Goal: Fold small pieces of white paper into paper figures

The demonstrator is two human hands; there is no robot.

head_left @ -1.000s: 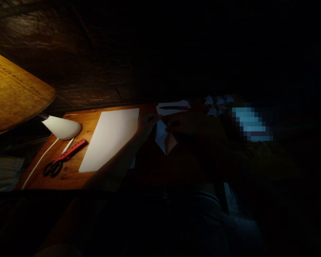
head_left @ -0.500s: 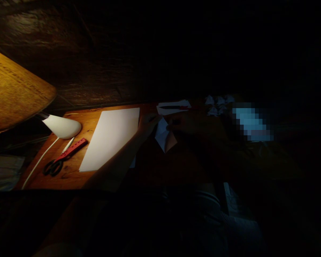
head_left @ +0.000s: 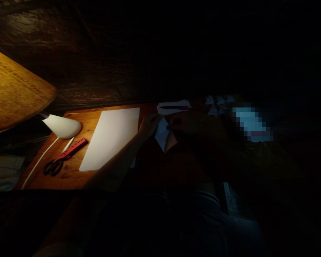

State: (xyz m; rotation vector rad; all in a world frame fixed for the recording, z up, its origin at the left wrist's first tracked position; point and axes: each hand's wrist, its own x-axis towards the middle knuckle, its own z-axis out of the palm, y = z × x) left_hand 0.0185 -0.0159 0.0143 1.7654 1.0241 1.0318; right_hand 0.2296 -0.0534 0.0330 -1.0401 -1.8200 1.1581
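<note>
Dim lamplight is falling on our worktop (head_left: 92, 119), where a folded paper (head_left: 164, 138) is lying just right of a blank sheet (head_left: 111, 137). Our left hand (head_left: 149, 125) is pinching its corner in a closed grip; our right hand (head_left: 188, 123) is resting beside it in shadow, and we cannot tell its grip.

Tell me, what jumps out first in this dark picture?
The big white sheet on the lit left part of the wooden table stands out most, beside the glowing lamp shade at far left. In the middle, the left hand and the dim right hand meet at a small folded paper. Black-handled scissors and a red ruler lie near the table's left edge.
</note>
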